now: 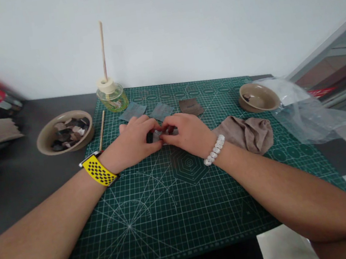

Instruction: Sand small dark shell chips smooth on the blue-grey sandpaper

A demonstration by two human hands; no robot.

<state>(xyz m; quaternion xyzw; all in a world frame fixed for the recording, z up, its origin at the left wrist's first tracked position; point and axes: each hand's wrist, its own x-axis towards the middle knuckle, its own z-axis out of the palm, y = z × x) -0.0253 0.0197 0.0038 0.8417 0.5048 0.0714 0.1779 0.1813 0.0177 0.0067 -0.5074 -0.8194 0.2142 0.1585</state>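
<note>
My left hand (138, 138) and my right hand (188, 131) meet over the middle of the green cutting mat (162, 234). Between their fingertips is a small greyish piece (157, 136), mostly covered by the fingers; its kind I cannot make out. Both hands are closed in a pinch on it. Just beyond them lie two blue-grey square patches (133, 110) and a brown square patch (191, 106). A crumpled brown cloth (247, 134) rests beside my right wrist.
At left stands a bowl (42, 137) of dark and light chips, near a thin wooden stick (102, 128). A glass bottle (112, 97) holds an upright stick. At right are another bowl (261, 97) with a dark bit inside and a clear plastic bag (309, 119).
</note>
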